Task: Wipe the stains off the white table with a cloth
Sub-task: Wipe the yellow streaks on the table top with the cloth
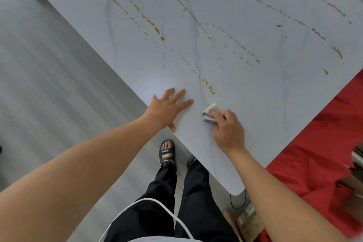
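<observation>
While the white desk (pixel 255 116) is running out of frame at the top, yellow-brown stains (pixel 157 29) are streaking across it. The left hand (pixel 169 108) is lying flat at the near edge, fingers spread. The right hand (pixel 228 131) is gripping a folded cloth (pixel 210 112), largely hidden under its fingers, near the closest stain.

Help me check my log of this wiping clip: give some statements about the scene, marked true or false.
1. The right hand grips the cloth on the table. True.
2. The left hand holds a second cloth. False: it rests open on the table, fingers spread.
3. The table is already clean. False: yellow-brown stains streak most of it.
4. The nearest stains lie just beyond the cloth. True.
</observation>
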Available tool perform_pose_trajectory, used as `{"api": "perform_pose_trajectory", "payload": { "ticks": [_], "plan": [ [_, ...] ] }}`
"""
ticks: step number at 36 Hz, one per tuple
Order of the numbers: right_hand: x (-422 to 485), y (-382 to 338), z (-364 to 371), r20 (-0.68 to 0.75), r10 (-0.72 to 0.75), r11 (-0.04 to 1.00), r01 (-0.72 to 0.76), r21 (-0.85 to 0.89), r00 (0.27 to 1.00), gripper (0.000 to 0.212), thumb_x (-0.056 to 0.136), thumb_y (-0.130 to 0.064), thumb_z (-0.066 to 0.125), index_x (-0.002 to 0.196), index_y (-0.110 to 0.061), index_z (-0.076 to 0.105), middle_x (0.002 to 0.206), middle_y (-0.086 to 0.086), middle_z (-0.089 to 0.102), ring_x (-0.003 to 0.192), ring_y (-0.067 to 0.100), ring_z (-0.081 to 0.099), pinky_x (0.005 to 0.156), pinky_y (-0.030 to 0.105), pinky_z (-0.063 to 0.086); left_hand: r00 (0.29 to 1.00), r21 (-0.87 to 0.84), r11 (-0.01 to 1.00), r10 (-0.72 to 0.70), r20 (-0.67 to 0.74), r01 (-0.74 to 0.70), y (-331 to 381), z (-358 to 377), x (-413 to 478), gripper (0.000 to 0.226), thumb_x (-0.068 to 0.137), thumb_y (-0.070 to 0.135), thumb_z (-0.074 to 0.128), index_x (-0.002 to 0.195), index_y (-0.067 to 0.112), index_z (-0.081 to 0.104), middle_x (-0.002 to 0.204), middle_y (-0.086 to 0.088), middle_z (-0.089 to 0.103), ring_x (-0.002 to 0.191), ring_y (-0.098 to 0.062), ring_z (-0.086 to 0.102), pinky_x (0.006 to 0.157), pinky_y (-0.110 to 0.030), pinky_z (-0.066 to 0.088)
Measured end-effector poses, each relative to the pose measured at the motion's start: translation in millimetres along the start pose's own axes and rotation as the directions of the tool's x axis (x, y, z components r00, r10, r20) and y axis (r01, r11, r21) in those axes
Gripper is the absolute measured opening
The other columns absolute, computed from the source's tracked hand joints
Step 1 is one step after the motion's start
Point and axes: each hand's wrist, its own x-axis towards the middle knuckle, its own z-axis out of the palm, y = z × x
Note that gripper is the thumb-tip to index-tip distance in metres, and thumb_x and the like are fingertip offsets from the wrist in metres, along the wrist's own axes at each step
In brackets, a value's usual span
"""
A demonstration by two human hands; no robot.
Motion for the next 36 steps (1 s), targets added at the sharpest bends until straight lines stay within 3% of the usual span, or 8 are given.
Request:
{"api": "perform_pose_trajectory", "payload": {
  "ticks": [3, 7, 13, 22, 27, 30, 33, 36],
  "plan": [
    [1.5, -5.1, 3.6, -0.063, 0.187, 0.982, -0.185, 0.032, 0.98, 0.043, 0.081, -0.002, 0.058, 0.122, -0.014, 0.069, 0.096, 0.008, 0.056, 0.085, 0.032, 0.055, 0.058, 0.036, 0.05, 1.0, 0.0, 1.0, 0.005, -0.003, -0.005, -0.1, -0.3, -0.3, 0.127, 0.074, 0.053, 0.085, 0.158, 0.047, -0.01, 0.168, 0.002, -0.015, 0.154, -0.033, -0.003, 0.108, -0.065, 0.04],
    [-12.1, -21.2, 9.8, -0.043, 0.056, 0.998, -0.057, -0.012, 0.998, 0.044, 0.085, -0.016, 0.04, 0.118, -0.014, 0.069, 0.094, 0.007, 0.056, 0.08, 0.029, 0.054, 0.057, 0.033, 0.047, 1.0, 0.001, 1.0, 0.005, 0.0, -0.005, -0.7, -0.4, 0.7, 0.127, 0.075, 0.053, 0.085, 0.158, 0.047, -0.011, 0.168, 0.002, -0.016, 0.154, -0.033, -0.004, 0.108, -0.064, 0.039],
    [-38.9, -39.9, 23.4, 0.014, 0.0, 1.0, 0.0, 0.003, 1.0, 0.041, 0.08, -0.006, 0.059, 0.119, -0.016, 0.069, 0.094, 0.006, 0.056, 0.08, 0.028, 0.054, 0.058, 0.034, 0.049, 1.0, 0.001, 1.0, 0.009, -0.009, -0.009, -1.1, 0.5, 0.9, 0.127, 0.074, 0.055, 0.085, 0.158, 0.047, -0.01, 0.168, 0.002, -0.016, 0.154, -0.033, -0.003, 0.106, -0.063, 0.042],
    [-69.4, -70.9, 34.3, 0.028, -0.016, 1.0, 0.015, 0.025, 0.999, 0.043, 0.083, -0.015, 0.043, 0.118, -0.021, 0.068, 0.094, 0.002, 0.056, 0.08, 0.023, 0.054, 0.061, 0.031, 0.051, 1.0, -0.019, 1.0, 0.012, 0.004, -0.012, -0.7, 0.0, 1.2, 0.128, 0.074, 0.054, 0.086, 0.158, 0.047, -0.01, 0.168, 0.003, -0.017, 0.154, -0.033, -0.004, 0.105, -0.064, 0.041],
    [-77.0, -84.0, 35.1, 0.058, 0.036, 0.999, -0.039, 0.037, 0.998, 0.047, 0.08, -0.015, 0.043, 0.118, -0.024, 0.068, 0.095, -0.001, 0.056, 0.083, 0.022, 0.056, 0.062, 0.03, 0.05, 0.999, -0.058, 0.998, 0.028, 0.017, -0.027, -2.4, 1.5, -0.5, 0.123, 0.076, 0.051, 0.085, 0.159, 0.047, -0.006, 0.168, 0.004, -0.019, 0.155, -0.033, -0.007, 0.109, -0.067, 0.036],
    [-75.5, -92.3, 30.6, 0.226, 0.13, 0.98, -0.159, 0.117, 0.966, 0.048, 0.082, -0.008, 0.05, 0.124, -0.028, 0.064, 0.102, -0.004, 0.053, 0.092, 0.02, 0.055, 0.07, 0.032, 0.051, 0.999, -0.101, 0.994, 0.052, 0.013, -0.05, -5.4, 1.2, -2.5, 0.116, 0.079, 0.046, 0.085, 0.159, 0.049, 0.001, 0.169, 0.005, -0.017, 0.155, -0.031, -0.008, 0.111, -0.067, 0.033],
    [-62.5, -99.7, 21.8, 0.456, 0.238, 0.872, -0.396, 0.289, 0.857, 0.041, 0.092, -0.011, 0.055, 0.125, -0.033, 0.064, 0.111, -0.011, 0.057, 0.104, 0.012, 0.057, 0.092, 0.029, 0.048, 0.997, -0.159, 0.984, 0.078, 0.011, -0.075, -16.6, -2.1, -5.7, 0.109, 0.082, 0.038, 0.084, 0.16, 0.045, 0.008, 0.169, 0.005, -0.013, 0.156, -0.029, -0.005, 0.114, -0.065, 0.031],
    [-47.0, -108.7, 5.8, 0.536, 0.388, 0.477, -0.661, 0.58, 0.75, 0.023, 0.093, -0.015, 0.064, 0.105, -0.032, 0.072, 0.101, -0.009, 0.071, 0.096, 0.012, 0.064, 0.089, 0.029, 0.049, 0.998, -0.168, 0.984, 0.061, -0.009, -0.061, -36.7, -9.2, -7.9, 0.108, 0.083, 0.037, 0.083, 0.161, 0.043, 0.009, 0.169, 0.002, -0.01, 0.155, -0.03, -0.001, 0.116, -0.062, 0.032]
  ]
}}
